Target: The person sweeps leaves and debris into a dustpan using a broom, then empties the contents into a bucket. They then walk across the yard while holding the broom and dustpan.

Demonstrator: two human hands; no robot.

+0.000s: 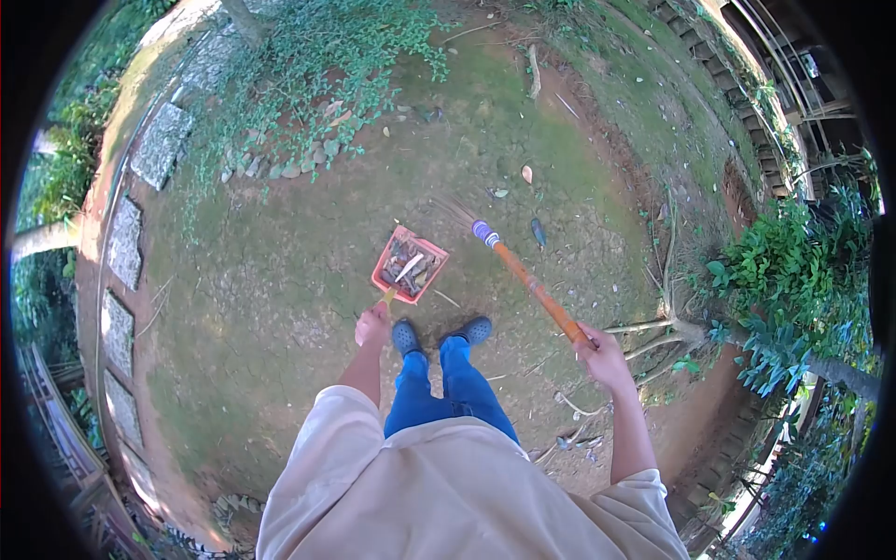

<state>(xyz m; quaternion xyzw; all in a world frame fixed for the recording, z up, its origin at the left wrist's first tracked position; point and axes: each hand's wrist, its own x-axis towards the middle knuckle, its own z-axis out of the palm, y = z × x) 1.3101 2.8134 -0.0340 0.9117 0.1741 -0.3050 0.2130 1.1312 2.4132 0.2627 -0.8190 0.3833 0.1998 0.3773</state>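
Note:
My left hand [372, 327] is closed round the yellowish handle of a red dustpan [380, 273], held out in front of my feet. Dry leaves and a pale strip of debris [408, 269] lie in the pan. On the other side, my right hand [600, 357] grips the orange-brown stick of a broom [532, 287]. A purple-and-white binding wraps the broom's far end, and its thin bristles point away to the upper left, near the ground beyond the dustpan.
Loose leaves, one tan [527, 175] and one dark [539, 232], lie on the mossy soil. Stone slabs [124, 243] line the left side. Leafy ground cover and small rocks [291, 171] are ahead. A shrub with branching stems [686, 330] stands at right.

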